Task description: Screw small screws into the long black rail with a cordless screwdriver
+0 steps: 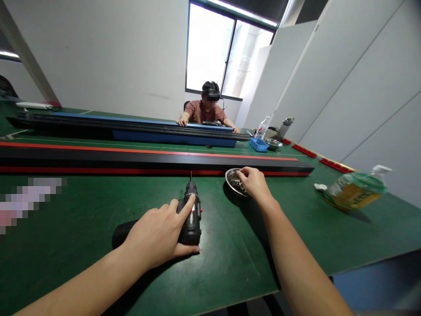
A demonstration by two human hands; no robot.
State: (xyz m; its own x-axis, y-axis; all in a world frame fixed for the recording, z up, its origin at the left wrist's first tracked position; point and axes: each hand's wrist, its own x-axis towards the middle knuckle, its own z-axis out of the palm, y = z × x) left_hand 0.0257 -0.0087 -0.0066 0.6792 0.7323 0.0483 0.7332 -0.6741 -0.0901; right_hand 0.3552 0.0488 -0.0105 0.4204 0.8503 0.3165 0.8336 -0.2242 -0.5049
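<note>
My left hand is wrapped round a black cordless drill lying on its side on the green table. The drill's bit points away from me, close to a long black bar with red strips along its edges. At a small metal bowl, my right hand has its thumb and fingers pinched together over the rim. Small dark pieces that look like screws lie in the bowl. Whatever sits between those fingertips is too small to make out.
Across the table a person rests both hands by a long blue and black bar. Back right stand a blue basket, another metal bowl and a clear bottle. A large green-yellow jug lies at right.
</note>
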